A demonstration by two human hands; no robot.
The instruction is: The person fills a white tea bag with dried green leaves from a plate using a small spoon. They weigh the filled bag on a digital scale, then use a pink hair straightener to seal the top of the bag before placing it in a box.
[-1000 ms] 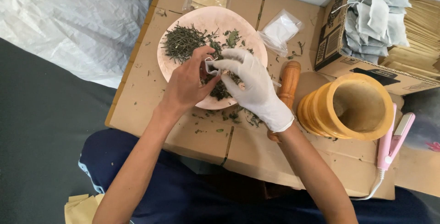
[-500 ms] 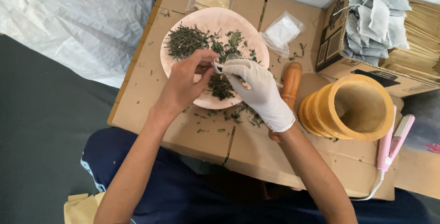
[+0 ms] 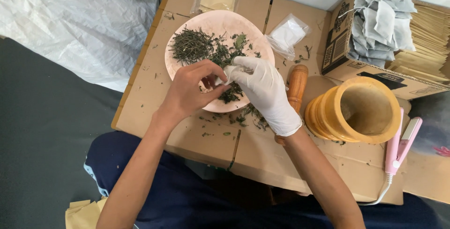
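Left hand: your bare left hand (image 3: 190,90) hovers over the near rim of the pink plate (image 3: 187,72), fingers curled in, pinching the edge of a small white sachet (image 3: 228,71).
Right hand: your gloved right hand (image 3: 262,88) meets it over the plate, fingers closed on the same sachet from the other side.
Sachet: above the plate's middle, between both hands, mostly hidden.
Dried herbs: dried green leaves (image 3: 194,46) heaped on the plate's far half, crumbs spilled onto the cardboard (image 3: 145,83) toward its near edge.
Right side: wooden pestle (image 3: 296,81) just beside your glove, wooden mortar (image 3: 358,109) beyond it, pink flat iron (image 3: 398,147) near the right edge.
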